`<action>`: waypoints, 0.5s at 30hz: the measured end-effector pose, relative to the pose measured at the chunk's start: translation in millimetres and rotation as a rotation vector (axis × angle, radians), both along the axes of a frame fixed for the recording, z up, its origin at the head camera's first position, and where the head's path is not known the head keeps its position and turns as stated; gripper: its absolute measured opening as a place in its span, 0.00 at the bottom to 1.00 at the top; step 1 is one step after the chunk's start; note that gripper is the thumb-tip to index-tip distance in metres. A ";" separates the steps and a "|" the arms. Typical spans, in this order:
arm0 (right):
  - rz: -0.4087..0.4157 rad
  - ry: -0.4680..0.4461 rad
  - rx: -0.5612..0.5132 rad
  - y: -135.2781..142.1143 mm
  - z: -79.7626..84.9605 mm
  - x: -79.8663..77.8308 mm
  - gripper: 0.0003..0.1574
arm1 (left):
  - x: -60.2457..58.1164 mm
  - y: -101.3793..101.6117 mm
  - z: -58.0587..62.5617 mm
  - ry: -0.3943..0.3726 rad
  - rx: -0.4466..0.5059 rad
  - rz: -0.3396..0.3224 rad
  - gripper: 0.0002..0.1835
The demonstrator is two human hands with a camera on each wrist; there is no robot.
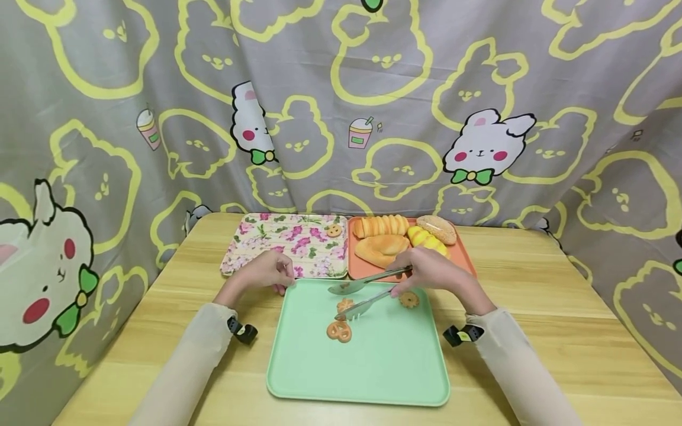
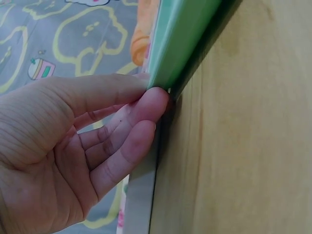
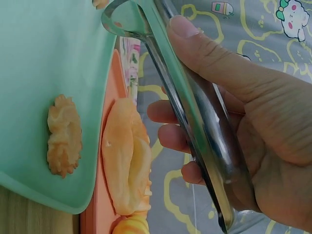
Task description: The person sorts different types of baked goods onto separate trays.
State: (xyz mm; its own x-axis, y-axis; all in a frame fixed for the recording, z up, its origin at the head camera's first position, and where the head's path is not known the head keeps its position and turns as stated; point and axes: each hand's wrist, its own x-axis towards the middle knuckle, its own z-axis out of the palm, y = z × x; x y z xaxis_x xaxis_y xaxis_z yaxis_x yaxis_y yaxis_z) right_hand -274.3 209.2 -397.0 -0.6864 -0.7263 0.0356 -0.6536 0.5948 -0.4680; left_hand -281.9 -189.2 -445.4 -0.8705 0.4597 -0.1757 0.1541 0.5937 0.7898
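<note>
My left hand (image 1: 269, 271) pinches the far left corner of the mint green tray (image 1: 394, 370) between thumb and fingers, seen close in the left wrist view. Metal tongs (image 3: 195, 117) are gripped in my right hand (image 1: 431, 269), their arms spread apart above the tray's far half. The lower tong tip overlaps a flower-shaped cookie (image 1: 345, 304) in the head view. Just nearer lies a pretzel-shaped cookie (image 1: 339, 332). A cookie with a scalloped edge (image 1: 409, 300) sits by the tray's far right corner, below my right hand.
Behind the green tray stand a floral tray (image 1: 266, 245) bearing one round cookie (image 1: 333, 230) and an orange tray (image 1: 466, 260) with several breads, among them a tan folded bread (image 1: 378, 249). All rest on a wooden table (image 1: 533, 307) with a patterned curtain (image 1: 319, 77) behind.
</note>
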 end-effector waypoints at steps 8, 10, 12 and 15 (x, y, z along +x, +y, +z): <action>-0.012 0.011 0.007 -2.7 0.9 1.5 0.32 | -7.5 3.0 8.2 -0.031 -0.088 -0.061 0.06; -0.017 0.019 0.008 -3.5 0.6 2.1 0.32 | -8.7 2.7 8.9 -0.042 -0.098 -0.069 0.06; -0.027 0.034 0.011 -3.6 0.4 2.6 0.32 | -10.0 2.4 8.0 -0.048 -0.099 -0.071 0.06; -0.042 0.062 0.017 -2.8 0.5 3.0 0.31 | -11.5 3.4 6.5 -0.038 -0.086 -0.068 0.06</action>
State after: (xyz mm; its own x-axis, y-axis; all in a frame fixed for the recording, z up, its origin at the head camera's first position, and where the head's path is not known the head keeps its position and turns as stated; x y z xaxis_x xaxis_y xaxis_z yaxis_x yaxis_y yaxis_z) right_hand -271.4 206.5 -396.6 -0.7134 -0.6975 0.0673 -0.6552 0.6299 -0.4170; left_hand -293.4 -185.8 -438.9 -0.8295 0.4997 -0.2495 0.1673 0.6484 0.7427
